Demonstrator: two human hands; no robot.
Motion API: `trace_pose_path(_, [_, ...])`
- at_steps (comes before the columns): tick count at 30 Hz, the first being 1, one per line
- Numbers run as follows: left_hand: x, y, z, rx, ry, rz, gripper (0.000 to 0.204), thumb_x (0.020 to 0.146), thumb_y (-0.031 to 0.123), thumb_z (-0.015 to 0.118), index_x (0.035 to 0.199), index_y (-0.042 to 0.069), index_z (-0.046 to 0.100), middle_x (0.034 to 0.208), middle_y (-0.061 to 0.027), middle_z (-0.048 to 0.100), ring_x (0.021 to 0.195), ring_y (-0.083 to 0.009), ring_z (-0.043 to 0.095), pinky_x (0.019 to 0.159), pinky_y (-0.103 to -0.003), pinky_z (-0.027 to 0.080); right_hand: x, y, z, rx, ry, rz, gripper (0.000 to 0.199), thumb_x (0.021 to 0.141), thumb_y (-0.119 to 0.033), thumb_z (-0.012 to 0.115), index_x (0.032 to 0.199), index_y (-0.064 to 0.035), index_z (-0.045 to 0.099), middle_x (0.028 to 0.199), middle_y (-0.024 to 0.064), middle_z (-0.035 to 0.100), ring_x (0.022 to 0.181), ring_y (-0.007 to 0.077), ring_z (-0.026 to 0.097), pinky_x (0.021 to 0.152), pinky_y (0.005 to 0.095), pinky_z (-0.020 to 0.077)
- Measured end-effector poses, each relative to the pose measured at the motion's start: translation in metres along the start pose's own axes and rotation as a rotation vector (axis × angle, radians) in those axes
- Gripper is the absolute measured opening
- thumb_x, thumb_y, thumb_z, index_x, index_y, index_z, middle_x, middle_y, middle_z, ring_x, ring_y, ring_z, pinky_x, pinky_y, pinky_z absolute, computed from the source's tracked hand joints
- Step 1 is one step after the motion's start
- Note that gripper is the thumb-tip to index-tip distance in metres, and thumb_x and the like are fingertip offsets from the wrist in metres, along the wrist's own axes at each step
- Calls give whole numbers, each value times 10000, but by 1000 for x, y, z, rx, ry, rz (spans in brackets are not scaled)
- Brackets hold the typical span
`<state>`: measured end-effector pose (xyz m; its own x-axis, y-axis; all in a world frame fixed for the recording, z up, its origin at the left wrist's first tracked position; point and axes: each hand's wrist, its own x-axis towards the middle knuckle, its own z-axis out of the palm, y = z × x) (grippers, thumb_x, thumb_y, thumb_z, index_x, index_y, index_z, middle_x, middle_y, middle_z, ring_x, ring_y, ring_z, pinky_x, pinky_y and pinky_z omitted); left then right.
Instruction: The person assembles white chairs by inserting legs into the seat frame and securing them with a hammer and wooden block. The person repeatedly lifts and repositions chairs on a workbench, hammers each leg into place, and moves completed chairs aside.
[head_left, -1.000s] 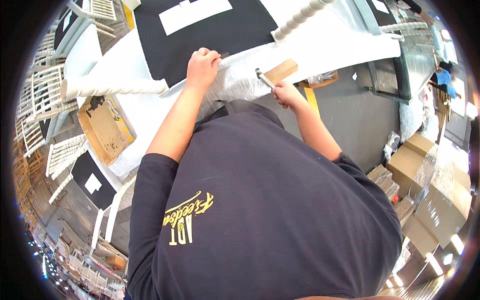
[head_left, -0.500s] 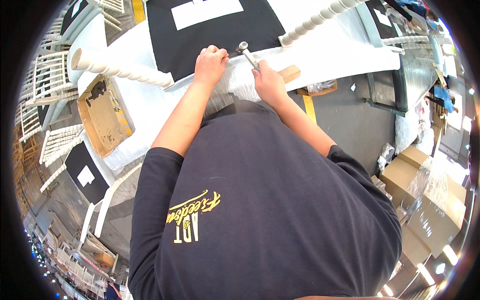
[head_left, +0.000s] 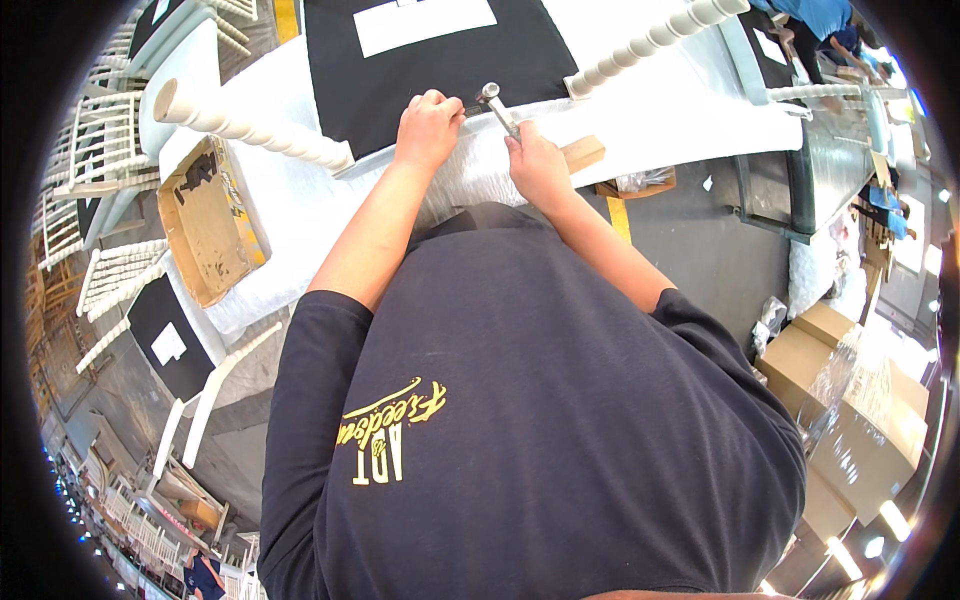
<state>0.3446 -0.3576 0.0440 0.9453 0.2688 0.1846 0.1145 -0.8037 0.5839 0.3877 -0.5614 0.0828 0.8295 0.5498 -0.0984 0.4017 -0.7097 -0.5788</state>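
Observation:
My right hand is wrapped round the handle of a hammer, its metal head up and to the left. My left hand is closed in a pinch by the near edge of a black fabric panel; something small and dark shows at its fingertips, too small to name. The hammer head is just right of those fingers. The panel seems to be the underside of an upturned chair, with cream twisted legs sticking out either side. Beside my right hand lies a small wooden block on the white padded surface.
An open cardboard tray sits at the left on the white padding. More cream chair frames crowd the far left. Cardboard boxes wrapped in film are stacked at the right. People in blue are at the far right.
The view has shifted slightly, so the chair and tray appear a little to the right. Both hands keep nearly the same pose, and the hammer stays beside my left fingertips.

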Motion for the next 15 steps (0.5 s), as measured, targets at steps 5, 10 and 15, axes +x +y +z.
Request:
trace_pose_path(5, [0,-2,-1,-10,20,25,102,871,159,769,957,106,752,987,-94,687,989,-329,650,891,-452,530,1,3,3,15,-11,-13,232,1045,-223,556,1115,-4,531,889,301,684,877,534,652,776,615,475])
trace_pose_path(10, [1,1,-2,-32,2,12,100,870,155,768,958,107,758,995,-95,690,997,-330,653,898,-455,530,-1,6,6,14,1,-7,224,1040,-212,569,1128,-9,527,901,299,681,894,526,652,769,608,478])
trace_pose_path(15, [0,-3,-1,-17,9,8,99,876,155,762,962,107,762,991,-93,688,1002,-328,652,902,-455,529,-4,2,6,65,66,-47,206,1032,-200,576,1073,-11,505,875,295,678,869,526,658,765,611,488])
